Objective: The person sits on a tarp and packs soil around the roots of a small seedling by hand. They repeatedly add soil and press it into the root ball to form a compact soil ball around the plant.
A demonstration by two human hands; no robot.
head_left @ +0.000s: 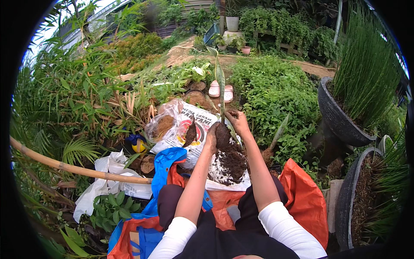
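A tall snake plant [220, 80] with a dark, soil-covered root ball [223, 136] stands upright between my hands. My left hand [211, 139] is wrapped against the left side of the root ball. My right hand [238, 121] has its fingers curled at the base of the leaves, partly hiding the stem. Below the root ball, loose dark soil [231, 165] is heaped on a white printed sack [199, 152]. Another dark, soil-caked clump [190, 134] with a pointed top lies on the sack, left of my left hand.
A clear plastic bag [164, 125] of brown material lies beside the sack. Pale pink clogs [221, 90] stand beyond it. An orange tarp [304, 196] and blue tarp [166, 163] surround my legs. A bamboo pole [82, 168] crosses at left; large dark planters [343, 112] stand at right.
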